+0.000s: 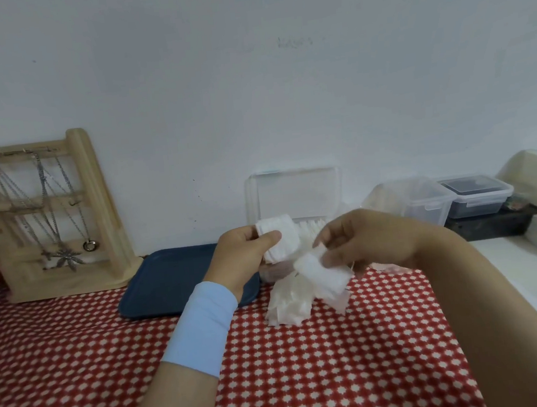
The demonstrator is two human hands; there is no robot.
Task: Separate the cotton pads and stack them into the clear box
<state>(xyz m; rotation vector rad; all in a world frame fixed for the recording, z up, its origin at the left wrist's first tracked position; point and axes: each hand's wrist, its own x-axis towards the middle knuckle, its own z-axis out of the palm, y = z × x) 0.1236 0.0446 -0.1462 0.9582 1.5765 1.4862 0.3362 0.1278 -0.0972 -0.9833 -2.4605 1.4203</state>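
My left hand (242, 255) holds a thick wad of white cotton pads (279, 240) between thumb and fingers, just in front of the clear box (296, 197). The box stands against the wall with its lid up, and white pads show inside it. My right hand (359, 239) pinches a single white pad (325, 275) a little lower and to the right of the wad. Below both hands a loose heap of pads (290, 303) lies on the red patterned cloth.
A dark blue tray (166, 278) lies left of the heap, under my left wrist. A wooden jewellery stand (49, 218) with chains leans at the far left. Plastic containers (450, 199) and a black tray (492, 224) sit on a white counter at right.
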